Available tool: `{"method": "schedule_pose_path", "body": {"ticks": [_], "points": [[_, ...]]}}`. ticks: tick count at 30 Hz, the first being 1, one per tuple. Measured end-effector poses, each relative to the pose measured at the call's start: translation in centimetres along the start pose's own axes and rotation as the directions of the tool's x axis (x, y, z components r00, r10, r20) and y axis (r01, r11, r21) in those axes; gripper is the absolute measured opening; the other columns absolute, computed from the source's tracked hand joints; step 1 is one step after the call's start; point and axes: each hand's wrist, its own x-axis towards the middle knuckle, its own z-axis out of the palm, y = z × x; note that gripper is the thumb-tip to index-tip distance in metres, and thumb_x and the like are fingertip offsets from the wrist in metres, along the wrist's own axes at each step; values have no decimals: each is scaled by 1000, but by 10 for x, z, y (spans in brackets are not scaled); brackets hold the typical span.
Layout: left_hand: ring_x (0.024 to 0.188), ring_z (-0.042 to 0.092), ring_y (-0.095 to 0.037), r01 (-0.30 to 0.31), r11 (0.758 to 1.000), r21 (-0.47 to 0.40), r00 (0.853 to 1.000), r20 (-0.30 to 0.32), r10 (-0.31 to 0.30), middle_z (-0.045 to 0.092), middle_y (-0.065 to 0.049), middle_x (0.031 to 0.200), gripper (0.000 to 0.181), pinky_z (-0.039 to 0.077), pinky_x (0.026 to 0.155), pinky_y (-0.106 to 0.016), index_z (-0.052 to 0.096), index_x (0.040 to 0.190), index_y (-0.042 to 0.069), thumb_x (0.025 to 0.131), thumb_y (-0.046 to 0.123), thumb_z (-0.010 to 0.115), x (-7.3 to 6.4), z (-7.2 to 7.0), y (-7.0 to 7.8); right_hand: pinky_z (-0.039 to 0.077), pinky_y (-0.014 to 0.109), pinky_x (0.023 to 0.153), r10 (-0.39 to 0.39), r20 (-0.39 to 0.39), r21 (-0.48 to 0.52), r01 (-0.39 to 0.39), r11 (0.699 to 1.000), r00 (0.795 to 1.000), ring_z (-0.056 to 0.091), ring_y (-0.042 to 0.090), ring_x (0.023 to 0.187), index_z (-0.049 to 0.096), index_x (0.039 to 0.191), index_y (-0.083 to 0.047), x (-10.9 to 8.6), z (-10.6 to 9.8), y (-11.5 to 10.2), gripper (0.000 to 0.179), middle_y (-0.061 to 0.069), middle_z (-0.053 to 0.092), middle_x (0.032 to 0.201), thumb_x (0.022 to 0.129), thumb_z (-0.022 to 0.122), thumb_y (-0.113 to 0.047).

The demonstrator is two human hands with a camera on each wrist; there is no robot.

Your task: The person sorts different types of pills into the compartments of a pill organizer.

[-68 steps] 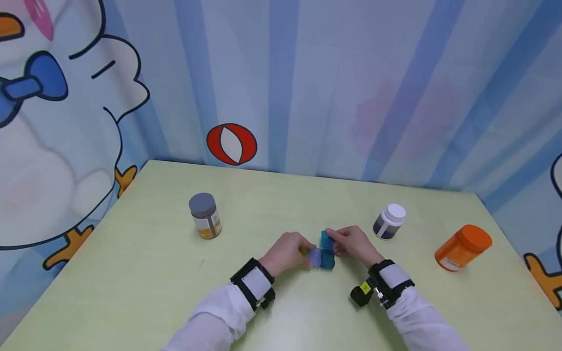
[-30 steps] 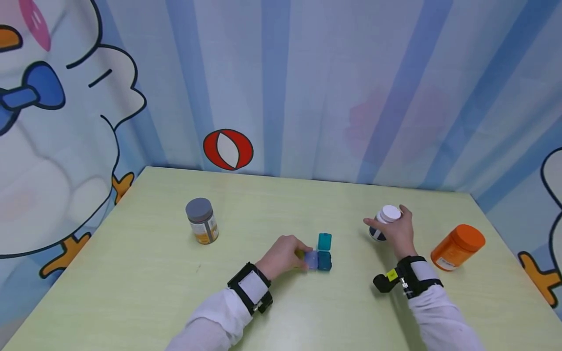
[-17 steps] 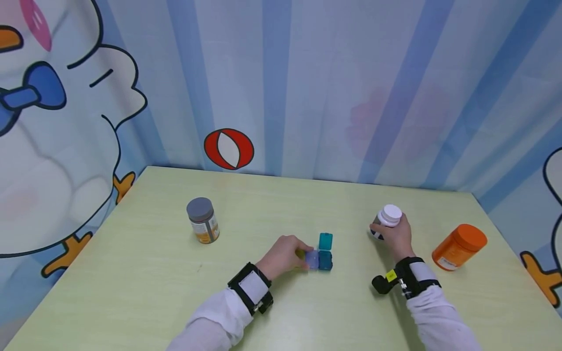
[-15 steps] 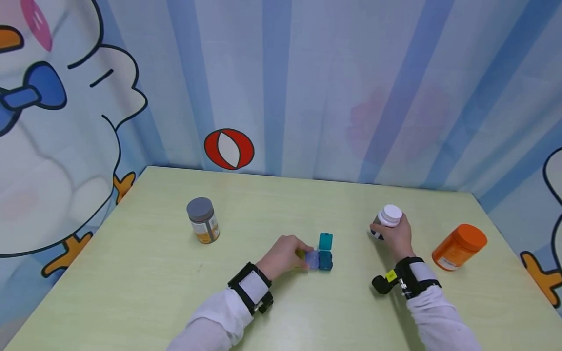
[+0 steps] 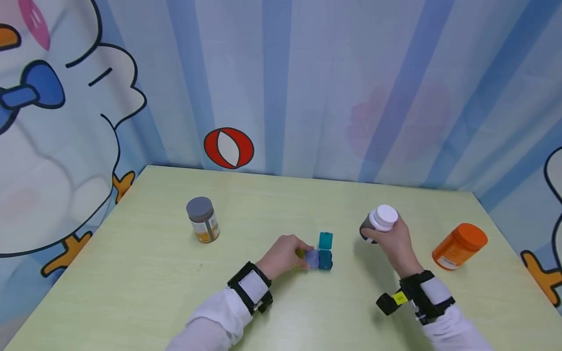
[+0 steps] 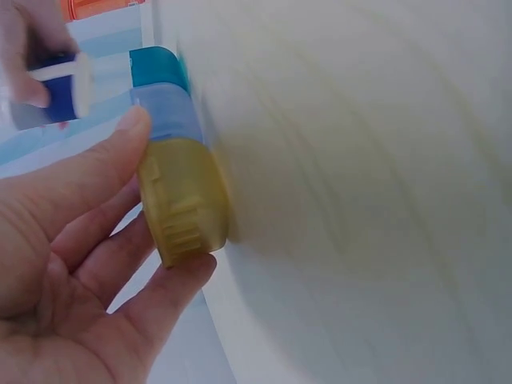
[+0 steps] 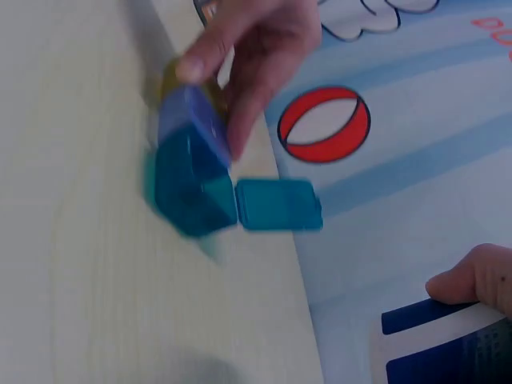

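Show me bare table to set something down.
Free: behind the left hand, right of the grey-lidded jar; also front left, outside the left sleeve. Crowded: around the multicoloured box, and where the right hand holds the white-capped bottle near the orange jar.

Box (image 5: pixel 314 260) yel/lilac/teal; btl (image 5: pixel 376 223) wht/navy.

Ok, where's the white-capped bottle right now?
The white-capped bottle is held in the right hand, right of centre in the head view, between the teal compartment and the orange jar.
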Motion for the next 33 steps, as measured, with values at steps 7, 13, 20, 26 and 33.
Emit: {"method": "schedule_pose_path", "body": {"ticks": [7, 13, 20, 26, 33], "points": [[82, 50, -14, 18, 1000, 23, 1000, -1, -18, 63, -10, 111, 38, 42, 70, -25, 66, 108, 5, 71, 5, 76, 0, 1, 0, 37, 45, 94, -123, 187, -10, 128, 992, 975, 48, 27, 108, 47, 118, 2, -47, 23, -12, 53, 18, 55, 117, 71, 73, -1], [93, 55, -19, 26, 999, 42, 1000, -7, -26, 63, -10, 110, 38, 47, 76, -28, 67, 108, 6, 71, 6, 76, 0, 2, -1, 41, 40, 89, -149, 305, -43, 170, 984, 940, 54, 20, 97, 53, 109, 0, -80, 49, -8, 54, 9, 60, 104, 63, 81, -6], [92, 55, -17, 23, 999, 42, 1000, -9, -23, 63, -9, 111, 37, 47, 75, -27, 66, 109, 6, 73, 5, 74, 0, 3, -1, 45, 28, 82, -346, 447, -25, 398, 917, 825, 55, 6, 92, 54, 104, -4, -102, 65, 11, 52, 5, 62, 98, 60, 82, -8], [93, 54, -14, 15, 998, 59, 1000, -8, -15, 63, -6, 112, 38, 46, 76, -25, 66, 110, 9, 73, 7, 74, 0, 4, -3, 44, 26, 83, -280, 469, -52, 343, 938, 838, 54, 6, 92, 54, 104, -9, -111, 72, 19, 54, -2, 61, 99, 59, 83, -10], [96, 56, -17, -17, 997, 75, 999, -28, 19, 63, -6, 111, 41, 47, 80, -28, 66, 112, 9, 72, 9, 76, 0, 4, -7, 45, 26, 82, -280, 461, -74, 351, 934, 842, 55, 9, 92, 52, 105, -9, -113, 74, 19, 58, -2, 60, 100, 58, 84, -11]]}}
